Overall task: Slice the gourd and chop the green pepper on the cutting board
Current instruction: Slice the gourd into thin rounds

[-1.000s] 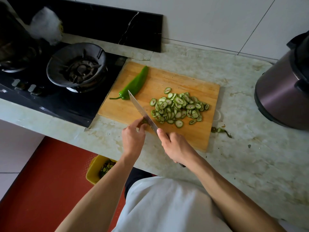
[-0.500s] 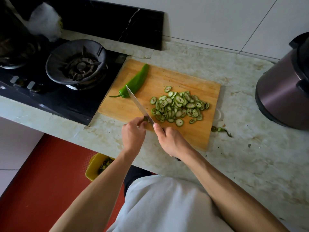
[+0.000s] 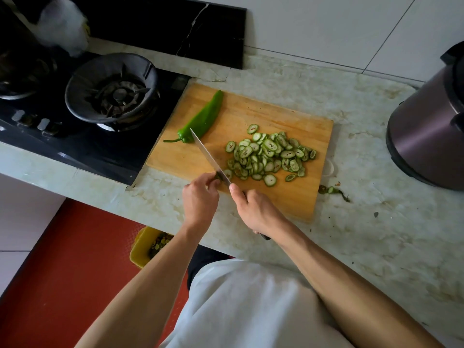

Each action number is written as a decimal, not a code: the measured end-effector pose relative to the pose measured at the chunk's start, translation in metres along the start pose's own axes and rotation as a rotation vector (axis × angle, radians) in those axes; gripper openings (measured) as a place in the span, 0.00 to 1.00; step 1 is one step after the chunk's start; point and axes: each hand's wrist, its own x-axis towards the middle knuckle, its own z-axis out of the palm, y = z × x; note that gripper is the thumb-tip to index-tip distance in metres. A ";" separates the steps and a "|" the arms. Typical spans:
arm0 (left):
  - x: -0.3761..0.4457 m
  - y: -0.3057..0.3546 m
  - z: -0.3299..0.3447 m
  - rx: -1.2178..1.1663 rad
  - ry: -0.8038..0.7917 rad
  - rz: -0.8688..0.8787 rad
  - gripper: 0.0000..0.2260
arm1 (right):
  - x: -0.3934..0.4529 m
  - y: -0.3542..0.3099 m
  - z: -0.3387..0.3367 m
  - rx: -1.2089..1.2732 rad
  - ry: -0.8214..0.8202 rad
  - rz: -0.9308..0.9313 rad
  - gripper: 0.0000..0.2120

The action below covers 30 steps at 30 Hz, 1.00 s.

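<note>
Marble tabletop [image 3: 376, 247] carries the cutting board [image 3: 288, 197]. At its near edge, the last gourd stub [image 3: 218, 176] stays pinched by the left hand [image 3: 199, 197]; the knife [image 3: 209, 156] is gripped by the right hand [image 3: 258, 212]. Mid-board, gourd slices [image 3: 268, 154] are piled; farther left, the green pepper [image 3: 203, 119] lies whole, unchanged, so slicing seems nearly finished.

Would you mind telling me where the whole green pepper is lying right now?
In the head view, the green pepper lies uncut on the cutting board's far-left part, beside the stove, its stem end next to the knife tip.

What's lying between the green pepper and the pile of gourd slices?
Head view: only the knife blade crosses bare cutting board between pepper and slices.
</note>
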 end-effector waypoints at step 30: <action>-0.003 0.004 -0.002 -0.103 0.004 -0.102 0.09 | -0.008 0.018 0.003 -0.008 0.109 -0.087 0.30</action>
